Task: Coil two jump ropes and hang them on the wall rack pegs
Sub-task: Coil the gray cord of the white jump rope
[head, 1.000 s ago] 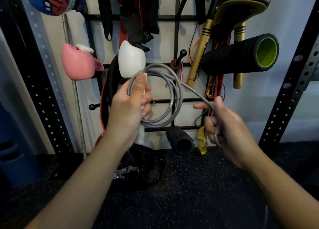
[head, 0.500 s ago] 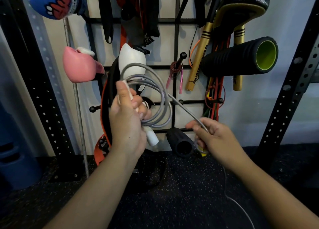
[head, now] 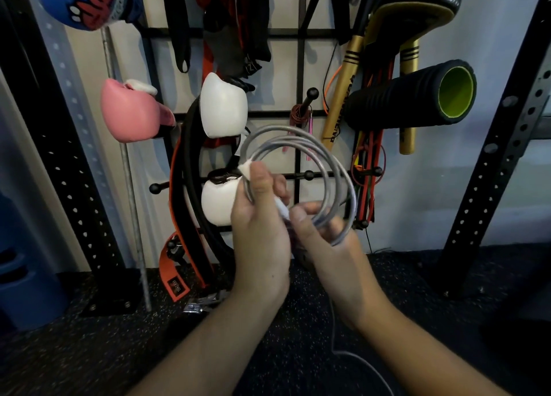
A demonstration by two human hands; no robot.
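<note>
Both hands are busy with one thin grey jump rope (head: 301, 145). Left hand (head: 259, 216) has its fingers curled round the stacked loops and a white handle. Right hand (head: 325, 234) pinches the bottom of the loops between thumb and fingers, right beside the left hand. The rope makes about three round loops held up in front of the black wire wall rack (head: 301, 67).

I think the coiling is most of the way done but not finished. A loose tail of rope (head: 351, 355) runs down under the right arm onto the dark speckled floor (head: 89, 351). That tail needs winding in. Nothing of this rope is on a peg. I cannot see a second loose rope.

A black peg with a ball tip (head: 309, 175) sticks out bare just behind the loops, near the middle of the rack. Another ball peg (head: 312, 92) above it holds a small red bundle. White padded gloves (head: 223, 109) crowd the left side. A black foam roller (head: 408, 94) crowds the upper right. Room to move is tight.
</note>
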